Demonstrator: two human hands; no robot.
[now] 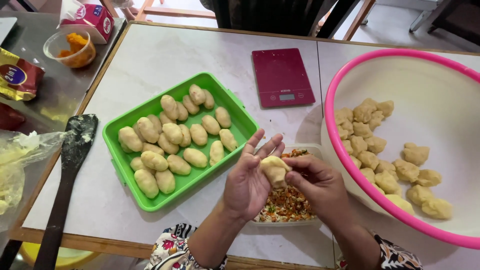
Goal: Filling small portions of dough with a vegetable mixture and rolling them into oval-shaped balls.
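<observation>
Both hands work above the filling tub (285, 202): the left hand (248, 182) cups a dough piece (274, 170) and the right hand (320, 182) pinches its edge. Left of the tub, the tray (150, 197) holds many shaped rolls (172, 134); right of it, lumps (380, 165) wait in the bowl (350, 165).

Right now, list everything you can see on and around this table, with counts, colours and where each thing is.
tray: one, green, table centre-left
filled rolls: about two dozen, pale, in tray
basin: one, pink rim, right
dough lumps: about two dozen, pale, in basin
scale: one, dark red, table top centre
filling tub: one, clear, orange-green mix, under hands
spatula: one, black, left edge
cup: one, clear, orange contents, top left
carton: one, red-white, top left
dough piece: one, pale, between both hands
left hand: cupping dough piece
right hand: pinching dough piece
</observation>
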